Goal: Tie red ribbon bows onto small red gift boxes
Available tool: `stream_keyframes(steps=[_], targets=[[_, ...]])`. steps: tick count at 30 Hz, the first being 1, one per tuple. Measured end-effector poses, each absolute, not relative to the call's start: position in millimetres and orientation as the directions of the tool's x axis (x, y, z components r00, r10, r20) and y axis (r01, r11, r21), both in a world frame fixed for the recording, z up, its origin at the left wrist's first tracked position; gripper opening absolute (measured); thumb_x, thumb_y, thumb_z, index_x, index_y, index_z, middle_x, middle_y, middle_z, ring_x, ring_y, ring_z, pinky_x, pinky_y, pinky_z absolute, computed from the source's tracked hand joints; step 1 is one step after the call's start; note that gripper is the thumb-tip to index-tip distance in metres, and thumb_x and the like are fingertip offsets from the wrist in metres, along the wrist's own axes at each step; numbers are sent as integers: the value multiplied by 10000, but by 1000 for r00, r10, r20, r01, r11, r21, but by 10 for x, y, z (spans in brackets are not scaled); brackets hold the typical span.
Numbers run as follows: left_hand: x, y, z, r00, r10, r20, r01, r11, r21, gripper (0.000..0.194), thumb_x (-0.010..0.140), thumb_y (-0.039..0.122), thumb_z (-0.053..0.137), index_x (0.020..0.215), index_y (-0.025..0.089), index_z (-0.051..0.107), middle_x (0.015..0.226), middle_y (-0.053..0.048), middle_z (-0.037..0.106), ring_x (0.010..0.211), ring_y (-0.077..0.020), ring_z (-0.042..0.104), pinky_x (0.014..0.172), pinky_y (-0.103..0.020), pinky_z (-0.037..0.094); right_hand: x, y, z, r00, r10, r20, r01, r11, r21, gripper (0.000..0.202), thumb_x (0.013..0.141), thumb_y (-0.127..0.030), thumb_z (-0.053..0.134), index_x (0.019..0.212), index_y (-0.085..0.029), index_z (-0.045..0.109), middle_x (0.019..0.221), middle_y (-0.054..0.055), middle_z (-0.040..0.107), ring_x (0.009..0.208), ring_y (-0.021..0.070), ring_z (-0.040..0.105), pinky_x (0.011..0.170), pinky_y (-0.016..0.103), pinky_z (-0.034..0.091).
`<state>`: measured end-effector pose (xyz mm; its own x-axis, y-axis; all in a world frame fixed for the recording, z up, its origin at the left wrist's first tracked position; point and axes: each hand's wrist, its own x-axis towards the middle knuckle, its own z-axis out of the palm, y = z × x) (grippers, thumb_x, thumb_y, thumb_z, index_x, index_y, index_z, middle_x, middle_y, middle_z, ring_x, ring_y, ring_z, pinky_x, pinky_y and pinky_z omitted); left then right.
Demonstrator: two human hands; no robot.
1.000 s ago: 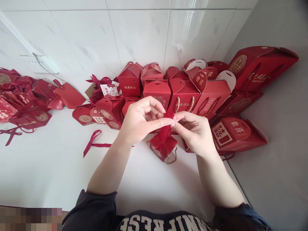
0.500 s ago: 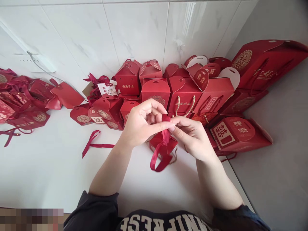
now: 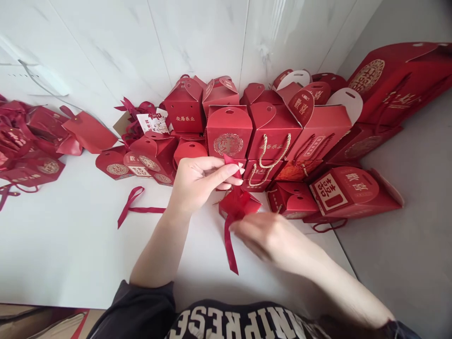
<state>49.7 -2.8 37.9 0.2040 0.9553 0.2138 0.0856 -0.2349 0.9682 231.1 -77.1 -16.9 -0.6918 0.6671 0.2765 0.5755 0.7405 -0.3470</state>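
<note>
My left hand (image 3: 199, 186) pinches a dark red ribbon (image 3: 230, 252) between thumb and fingers, over the front of the boxes. From that pinch the ribbon runs down, and its loose tail hangs toward me. Close beside the tail is my right hand (image 3: 273, 235), smeared by motion. Its fingertips are at the ribbon's edge, but whether they grip it is unclear. Behind the ribbon a small red gift box (image 3: 254, 201) sits on the white table (image 3: 88, 254), partly covered by the ribbon and my hands.
Stacked red gift boxes (image 3: 229, 132) line the tiled wall, some with rope handles. A large box (image 3: 395, 89) tops the right stack beside a grey panel. More red boxes (image 3: 38, 160) crowd the far left. Another ribbon piece (image 3: 141, 208) lies on the table.
My right hand has left the pinch at the left hand and moved down toward me. The ribbon's curled end now hangs straighter. The left hand keeps its hold, slightly further left.
</note>
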Motion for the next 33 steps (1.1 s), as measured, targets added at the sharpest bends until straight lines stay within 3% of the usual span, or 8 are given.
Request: stream_keyframes(steps=[4, 9, 11, 14, 17, 22, 26, 33], targets=[[483, -63, 402, 263, 944, 200, 35, -216, 976, 197, 824, 346, 719, 871, 162, 772, 913, -84, 777, 858, -210, 755, 703, -245, 622, 2220, -1033, -631, -817, 577, 14, 574, 815, -71, 96, 885, -65, 560, 901, -148, 606, 841, 47, 643, 715, 203, 612, 583, 336, 413], [449, -62, 374, 286, 940, 186, 53, -209, 976, 225, 833, 371, 704, 884, 161, 768, 923, -89, 774, 726, -189, 753, 541, -207, 592, 2095, -1258, -1022, -857, 508, -82, 515, 847, -131, 156, 871, -290, 643, 894, -141, 602, 876, 65, 633, 801, 231, 610, 613, 354, 441], [434, -54, 366, 286, 940, 183, 60, -209, 976, 247, 828, 392, 703, 842, 151, 759, 905, -90, 771, 628, -171, 735, 436, -187, 536, 2039, -1288, -1151, -840, 531, -112, 540, 838, -80, 37, 865, -162, 610, 875, -127, 605, 848, 74, 631, 756, 224, 610, 569, 345, 416], [424, -59, 381, 284, 944, 170, 53, -192, 980, 267, 826, 413, 700, 830, 149, 734, 910, -86, 769, 592, -155, 725, 435, -179, 530, 1996, -1248, -1233, -847, 523, -97, 530, 846, -57, 100, 860, -47, 533, 881, -114, 606, 851, 91, 638, 730, 214, 612, 558, 333, 398], [435, -86, 401, 358, 929, 99, 48, -124, 991, 273, 846, 425, 676, 822, 153, 684, 947, -80, 768, 662, -162, 743, 530, -188, 577, 2082, -1127, -974, -852, 520, -52, 516, 821, -244, 70, 855, -87, 543, 861, -140, 589, 802, 59, 643, 688, 180, 598, 591, 308, 417], [500, -147, 344, 534, 845, 33, 81, -90, 993, 249, 873, 395, 648, 842, 151, 682, 818, -61, 750, 815, -190, 745, 699, -237, 601, 2388, -921, -15, -615, 769, 174, 458, 528, -716, 101, 929, -148, 513, 996, -183, 580, 845, 7, 666, 672, 94, 599, 643, 207, 469], [530, -199, 309, 588, 807, 53, 136, -164, 977, 237, 913, 351, 582, 830, 155, 687, 777, -38, 706, 731, -160, 690, 665, -254, 557, 2472, -827, 376, -382, 895, 229, 386, 380, -840, 52, 943, -207, 546, 938, -195, 596, 832, 13, 666, 728, 116, 632, 676, 218, 509], [494, -238, 369, 529, 842, 109, 144, -215, 966, 328, 911, 384, 552, 667, 172, 599, 615, -13, 595, 593, -149, 597, 513, -261, 468, 2379, -685, 310, -155, 945, 290, 271, 323, -907, 74, 915, -252, 615, 963, -199, 595, 795, 10, 635, 676, 120, 618, 578, 215, 515]])
